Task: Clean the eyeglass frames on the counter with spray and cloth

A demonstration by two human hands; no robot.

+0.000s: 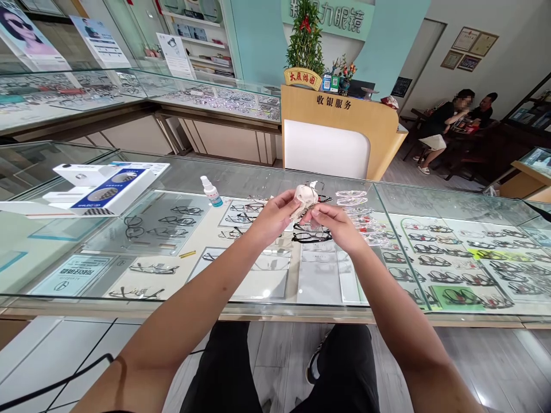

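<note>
Above the glass display counter (267,172), both hands meet around a crumpled whitish cloth (306,196). My left hand (278,215) has its fingers closed on the cloth. My right hand (333,222) is pinched beside the cloth's lower edge; what it grips is too small to make out. Just below the fingers is a pair of black-framed glasses (312,235); whether it is held or lies at the counter cannot be told. A small spray bottle (210,192) with blue liquid stands on the glass to the left of my hands.
An opened white and blue box (107,192) lies at the counter's left. Rows of eyeglasses (447,261) fill the case at right. Beyond are a wooden cashier desk (340,109) with a plant (306,43), and two people (447,117) seated at the back right.
</note>
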